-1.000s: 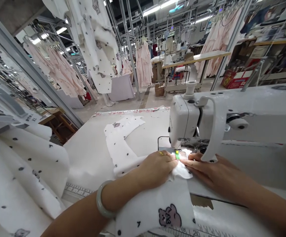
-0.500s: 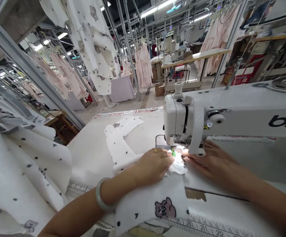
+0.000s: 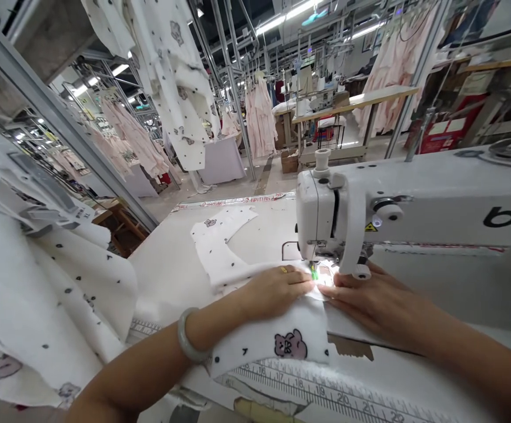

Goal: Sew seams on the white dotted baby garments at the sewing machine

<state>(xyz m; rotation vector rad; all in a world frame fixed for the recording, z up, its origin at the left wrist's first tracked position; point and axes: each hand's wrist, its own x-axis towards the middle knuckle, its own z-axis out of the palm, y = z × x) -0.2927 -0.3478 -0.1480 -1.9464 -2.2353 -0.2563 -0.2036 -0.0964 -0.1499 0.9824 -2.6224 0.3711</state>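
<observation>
Fed fabric (image 3: 255, 346) under the machine (image 3: 326, 217) needle mid-seam, left hand (image 3: 277, 288) and right hand (image 3: 370, 302) flat, open, gripping nothing; probably needed steady guiding next.

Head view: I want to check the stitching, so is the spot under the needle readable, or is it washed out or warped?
In the head view the sewing machine's lamp blows out the white fabric between the left hand and right hand, hiding any stitches; the wide lens bends the frame edges and the ruler; the hanging garments behind are soft.
</observation>
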